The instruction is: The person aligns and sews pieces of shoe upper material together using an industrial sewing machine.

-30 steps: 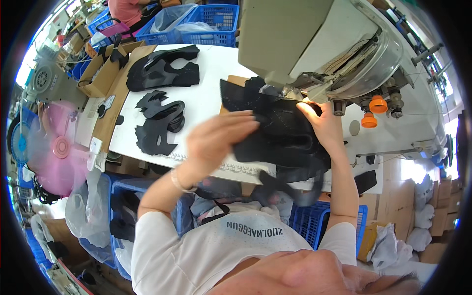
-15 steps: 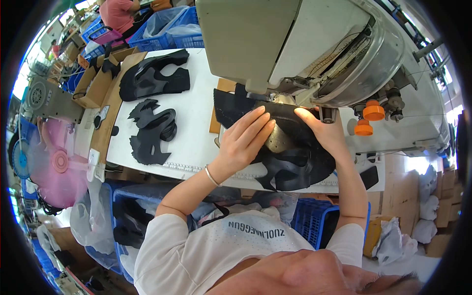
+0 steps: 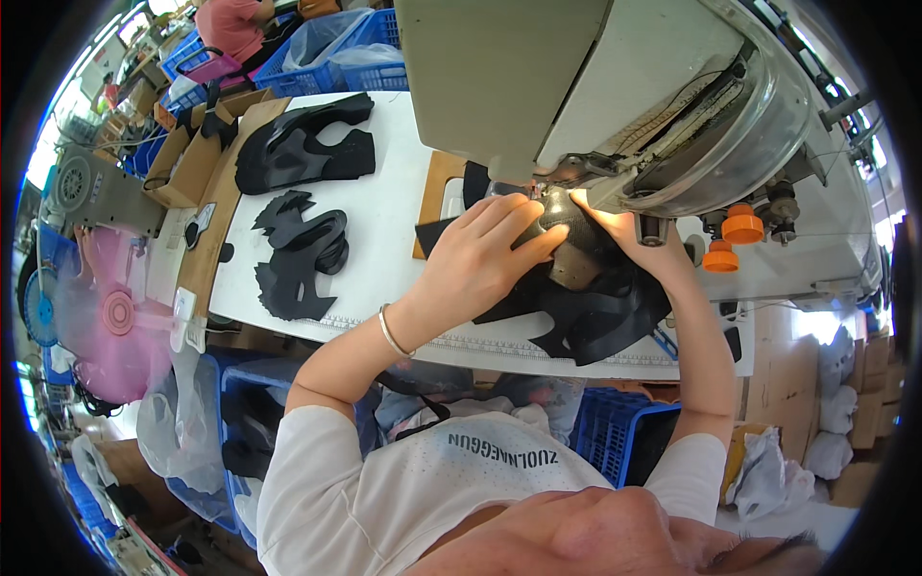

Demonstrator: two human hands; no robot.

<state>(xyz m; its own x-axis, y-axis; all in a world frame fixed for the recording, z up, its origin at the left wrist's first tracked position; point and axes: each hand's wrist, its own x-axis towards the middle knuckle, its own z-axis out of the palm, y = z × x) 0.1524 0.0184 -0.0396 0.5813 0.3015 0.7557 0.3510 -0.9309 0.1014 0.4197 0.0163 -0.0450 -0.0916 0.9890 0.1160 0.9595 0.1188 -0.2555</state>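
Observation:
Under the head of a sewing machine (image 3: 499, 77) lies a black shoe-upper piece (image 3: 619, 317), spread around a dotted metal plate (image 3: 576, 267). My left hand (image 3: 485, 254) is closed on the piece's left part, thumb and fingers drawn together beside the lit needle area. On the other side, my right hand (image 3: 642, 238) grips the piece's edge, its thumb stretched toward the needle and its other fingers mostly hidden. The needle itself is hidden. More black pieces rest on the table to the left: a broad stack (image 3: 305, 154) and a curled one (image 3: 303, 254).
The white table (image 3: 379, 240) has a ruler strip along its near edge. Orange knobs (image 3: 741, 224) stick out at the machine's right. A pink fan (image 3: 117, 312) stands at left, near a cardboard box (image 3: 182, 168). Blue crates (image 3: 615, 422) sit below the table; a person (image 3: 230, 29) sits far left.
The black piece has shifted and turned under the machine, baring more of the metal plate. My left hand has moved right and its fingers have bent inward; my right hand stays at the edge.

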